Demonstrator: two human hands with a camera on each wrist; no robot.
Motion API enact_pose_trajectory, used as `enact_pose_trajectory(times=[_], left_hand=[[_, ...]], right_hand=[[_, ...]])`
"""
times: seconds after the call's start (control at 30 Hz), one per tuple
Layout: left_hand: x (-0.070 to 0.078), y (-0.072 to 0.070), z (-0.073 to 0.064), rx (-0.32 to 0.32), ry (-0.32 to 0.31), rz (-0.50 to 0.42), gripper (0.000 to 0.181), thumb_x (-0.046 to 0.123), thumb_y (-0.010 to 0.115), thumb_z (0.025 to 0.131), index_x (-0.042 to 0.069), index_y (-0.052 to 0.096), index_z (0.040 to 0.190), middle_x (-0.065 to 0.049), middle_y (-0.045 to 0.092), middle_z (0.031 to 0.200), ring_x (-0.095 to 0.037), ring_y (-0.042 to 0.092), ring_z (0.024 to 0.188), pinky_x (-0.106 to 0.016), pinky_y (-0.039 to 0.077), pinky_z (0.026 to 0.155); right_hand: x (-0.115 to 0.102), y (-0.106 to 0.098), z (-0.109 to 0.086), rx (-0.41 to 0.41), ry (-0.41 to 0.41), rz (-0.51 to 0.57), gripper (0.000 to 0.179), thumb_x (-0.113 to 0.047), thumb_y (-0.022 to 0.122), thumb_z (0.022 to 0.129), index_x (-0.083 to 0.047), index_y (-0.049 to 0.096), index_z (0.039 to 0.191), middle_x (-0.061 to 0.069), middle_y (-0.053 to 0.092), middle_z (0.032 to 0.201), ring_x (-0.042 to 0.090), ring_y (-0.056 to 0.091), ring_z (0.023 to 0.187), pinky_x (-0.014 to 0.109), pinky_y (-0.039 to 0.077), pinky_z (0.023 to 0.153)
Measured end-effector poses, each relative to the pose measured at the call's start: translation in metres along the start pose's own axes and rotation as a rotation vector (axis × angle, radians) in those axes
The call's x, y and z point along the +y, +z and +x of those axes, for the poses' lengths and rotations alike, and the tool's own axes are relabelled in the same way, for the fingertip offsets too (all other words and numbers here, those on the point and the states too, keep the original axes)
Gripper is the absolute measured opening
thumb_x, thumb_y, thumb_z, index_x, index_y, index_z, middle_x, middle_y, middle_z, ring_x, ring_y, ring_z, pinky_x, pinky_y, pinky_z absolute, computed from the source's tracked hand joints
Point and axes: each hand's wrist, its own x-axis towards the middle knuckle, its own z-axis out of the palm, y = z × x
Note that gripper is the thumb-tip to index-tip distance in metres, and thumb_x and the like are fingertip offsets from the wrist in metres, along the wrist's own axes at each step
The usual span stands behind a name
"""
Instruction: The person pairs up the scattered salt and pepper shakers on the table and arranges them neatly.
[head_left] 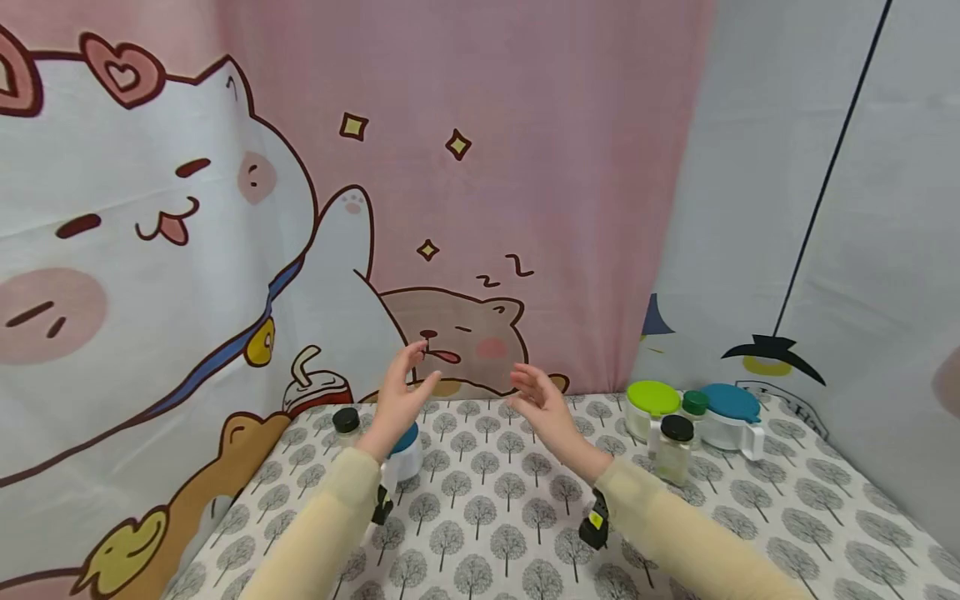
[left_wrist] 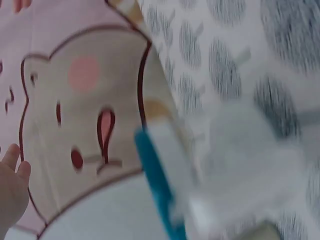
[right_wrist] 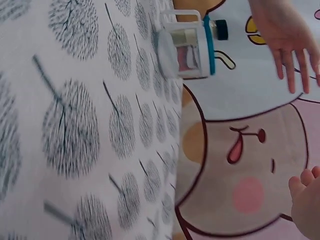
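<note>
In the head view, the left hand [head_left: 401, 398] and the right hand [head_left: 546, 417] are raised well apart from each other, fingers loosely extended, above a tablecloth [head_left: 465, 546] printed with round-crowned grey trees. Cream, soft-looking sleeves [head_left: 675, 533] cover the forearms. Below the left hand, partly hidden by it, stands a blue-lidded jug [head_left: 409, 463], rounded and pale, with a black-capped jar [head_left: 346, 420] just beside it on the left. Farther right on the cloth cluster a lime-lidded container [head_left: 640, 422], a green-capped jar [head_left: 694, 404], a wide tub [head_left: 727, 429] under a smooth blue lid, and a clear cylindrical jar [head_left: 672, 461] with a black cap. Behind hangs a lightly creased fabric backdrop [head_left: 540, 125] with cartoon animals. In the left wrist view, the jug is a blur of white handle and flat teal rim; fingers show at the left edge. In the right wrist view, its see-through wall, squared white handle and thin teal lid are sharper, and the left hand's straight fingers hang well apart from the right hand's fingertips.
</note>
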Motion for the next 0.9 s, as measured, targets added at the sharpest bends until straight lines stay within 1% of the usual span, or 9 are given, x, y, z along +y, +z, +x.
enact_pose_trajectory(times=[0.07, 0.17, 0.27, 0.37, 0.43, 0.57, 0.67, 0.8, 0.9], left_hand=[[0.005, 0.015, -0.001, -0.029, -0.018, -0.059, 0.054, 0.021, 0.067, 0.094, 0.017, 0.044, 0.143, -0.012, 0.046, 0.142, -0.031, 0.042, 0.132, -0.048, 0.041, 0.100], [0.014, 0.039, -0.005, -0.072, -0.039, -0.142, 0.055, 0.018, 0.067, 0.094, 0.016, 0.043, 0.143, -0.012, 0.046, 0.142, -0.031, 0.041, 0.133, -0.048, 0.035, 0.106], [0.036, 0.059, -0.010, -0.112, -0.061, -0.213, 0.054, 0.013, 0.066, 0.094, 0.011, 0.043, 0.143, -0.014, 0.047, 0.142, -0.033, 0.042, 0.133, -0.048, 0.032, 0.109], [0.058, 0.078, -0.015, -0.155, -0.072, -0.274, 0.053, 0.008, 0.065, 0.093, 0.005, 0.043, 0.141, -0.019, 0.049, 0.139, -0.038, 0.044, 0.130, -0.050, 0.031, 0.108], [0.067, 0.095, -0.018, -0.175, -0.079, -0.308, 0.053, 0.007, 0.066, 0.092, 0.004, 0.044, 0.140, -0.019, 0.050, 0.137, -0.039, 0.047, 0.127, -0.052, 0.032, 0.107], [0.064, 0.141, -0.023, -0.228, -0.111, -0.376, 0.054, 0.011, 0.067, 0.092, 0.010, 0.044, 0.140, -0.011, 0.053, 0.136, -0.033, 0.050, 0.124, -0.051, 0.034, 0.105], [0.062, 0.176, -0.027, -0.282, -0.145, -0.412, 0.057, 0.015, 0.070, 0.091, 0.017, 0.043, 0.141, -0.005, 0.053, 0.136, -0.027, 0.052, 0.123, -0.047, 0.035, 0.106], [0.071, 0.208, -0.034, -0.342, -0.204, -0.455, 0.060, 0.020, 0.073, 0.089, 0.025, 0.043, 0.141, 0.000, 0.052, 0.135, -0.025, 0.053, 0.123, -0.044, 0.036, 0.105], [0.079, 0.227, -0.040, -0.378, -0.258, -0.478, 0.061, 0.023, 0.073, 0.089, 0.030, 0.042, 0.141, 0.002, 0.052, 0.136, -0.023, 0.052, 0.123, -0.043, 0.037, 0.104]], right_hand=[[-0.005, -0.011, -0.002, 0.007, -0.028, -0.014, 0.052, 0.002, 0.062, 0.092, -0.005, 0.043, 0.141, 0.020, 0.048, 0.138, 0.040, 0.042, 0.130, 0.050, 0.035, 0.106], [-0.013, -0.029, -0.004, 0.028, -0.057, -0.043, 0.052, 0.003, 0.062, 0.091, -0.003, 0.044, 0.140, 0.021, 0.048, 0.138, 0.040, 0.043, 0.129, 0.048, 0.034, 0.106], [-0.019, -0.049, -0.008, 0.060, -0.077, -0.076, 0.052, 0.002, 0.062, 0.092, 0.000, 0.042, 0.140, 0.023, 0.047, 0.138, 0.041, 0.042, 0.129, 0.037, 0.037, 0.106], [-0.022, -0.073, -0.012, 0.097, -0.087, -0.094, 0.053, 0.001, 0.060, 0.093, 0.003, 0.038, 0.142, 0.024, 0.045, 0.140, 0.043, 0.040, 0.130, 0.025, 0.040, 0.101], [-0.025, -0.092, -0.014, 0.131, -0.090, -0.129, 0.053, 0.000, 0.060, 0.094, 0.003, 0.037, 0.142, 0.024, 0.044, 0.141, 0.043, 0.038, 0.131, 0.022, 0.040, 0.100], [-0.033, -0.134, -0.019, 0.205, -0.083, -0.258, 0.054, -0.007, 0.061, 0.096, 0.000, 0.037, 0.144, 0.021, 0.043, 0.143, 0.039, 0.038, 0.133, 0.035, 0.038, 0.105], [-0.038, -0.165, -0.025, 0.258, -0.043, -0.368, 0.056, -0.015, 0.059, 0.098, -0.003, 0.035, 0.146, 0.020, 0.041, 0.145, 0.037, 0.038, 0.133, 0.045, 0.035, 0.106], [-0.038, -0.200, -0.034, 0.328, 0.036, -0.451, 0.059, -0.024, 0.057, 0.100, -0.007, 0.031, 0.150, 0.022, 0.037, 0.146, 0.038, 0.035, 0.135, 0.053, 0.032, 0.105], [-0.031, -0.219, -0.042, 0.383, 0.085, -0.468, 0.061, -0.028, 0.056, 0.100, -0.008, 0.029, 0.150, 0.022, 0.036, 0.147, 0.039, 0.034, 0.135, 0.057, 0.030, 0.105]])
